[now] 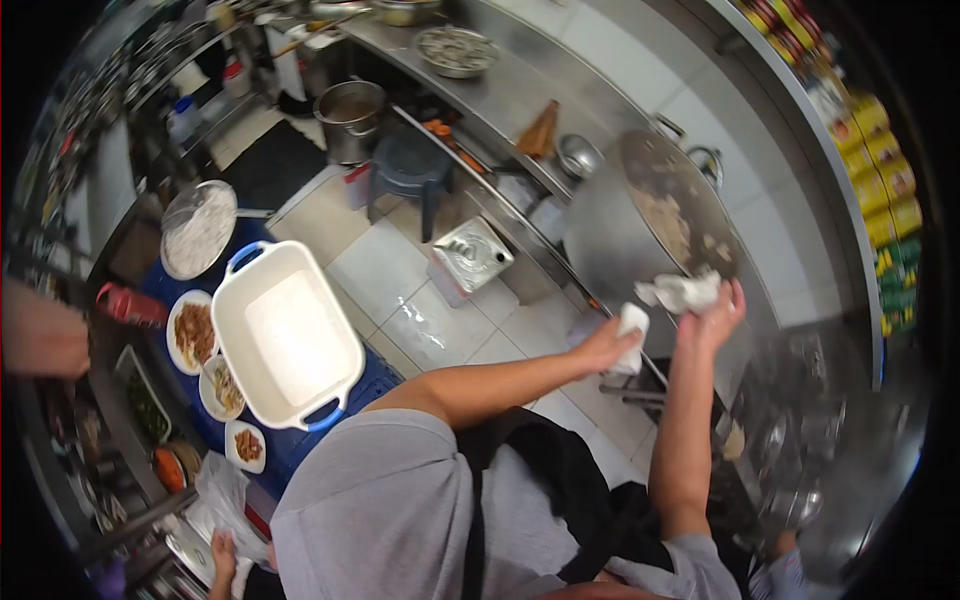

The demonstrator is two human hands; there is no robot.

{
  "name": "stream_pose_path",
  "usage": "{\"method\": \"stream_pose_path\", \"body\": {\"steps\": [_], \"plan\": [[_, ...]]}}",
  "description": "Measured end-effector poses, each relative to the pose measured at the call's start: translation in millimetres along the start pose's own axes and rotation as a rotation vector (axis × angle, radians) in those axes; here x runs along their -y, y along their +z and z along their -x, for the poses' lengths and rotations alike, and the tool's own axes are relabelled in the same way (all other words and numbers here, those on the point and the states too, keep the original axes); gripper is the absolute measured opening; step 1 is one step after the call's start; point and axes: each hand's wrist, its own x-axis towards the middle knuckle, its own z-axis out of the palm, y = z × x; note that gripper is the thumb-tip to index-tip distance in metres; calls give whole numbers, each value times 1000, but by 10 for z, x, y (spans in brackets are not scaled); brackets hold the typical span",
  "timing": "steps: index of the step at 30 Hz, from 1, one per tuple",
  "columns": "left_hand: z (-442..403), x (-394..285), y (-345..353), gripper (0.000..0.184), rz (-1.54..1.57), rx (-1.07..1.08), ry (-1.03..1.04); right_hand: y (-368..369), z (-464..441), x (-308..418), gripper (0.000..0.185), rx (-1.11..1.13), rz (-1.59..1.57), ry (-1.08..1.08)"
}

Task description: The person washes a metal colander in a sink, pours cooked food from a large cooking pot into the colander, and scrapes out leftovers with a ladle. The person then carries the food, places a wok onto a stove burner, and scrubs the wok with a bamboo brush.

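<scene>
From my remote station, I log these counts on the head view. Wearer's hands (604,346) (714,316): two. White cloths (629,340) (686,293): two. Large metal pot (608,225): one. White tub with blue handles (300,335): one. Small white food dishes (192,330) (222,388) (245,446): three. Plastic stool (412,163): one. Square metal tin (472,252): one. Black floor mat (280,165): one. Yellow shelf packets (870,160): several; overlap prevents my exact count.

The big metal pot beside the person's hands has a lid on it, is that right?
Not quite: the big metal pot beside the person's left hand and right hand is uncovered; the head view shows pale food inside.
</scene>
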Motion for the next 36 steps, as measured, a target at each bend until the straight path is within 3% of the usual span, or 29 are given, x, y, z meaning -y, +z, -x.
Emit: {"method": "stream_pose_path", "body": {"steps": [9,11,15,18,22,25,27,29,36], "plan": [[-149,75,-290,49,184,-250,79,676,73,-199,33,169,-135,30],[-133,-5,-418,47,176,-261,-3,751,-106,-325,23,135,-129,-27],[-186,-83,-612,46,260,-353,28,990,-44,-560,18,111,-171,-56],[-178,-220,-675,49,265,-364,-1,1220,211,-595,17,137,-146,-32],[-315,-288,-823,53,371,-373,79,1433,333,-750,20,194,39,-194],[-285,-590,-846,50,309,-491,56,1390,436,-583,23,186,124,-228],[-324,-672,-947,48,307,-495,81,1313,463,-556,25,197,159,-220],[-366,-756,-995,48,287,-449,83,1239,449,-545,30,246,247,-343],[-569,-757,-951,46,109,-415,30,780,414,-267,46,479,301,-350]]}}
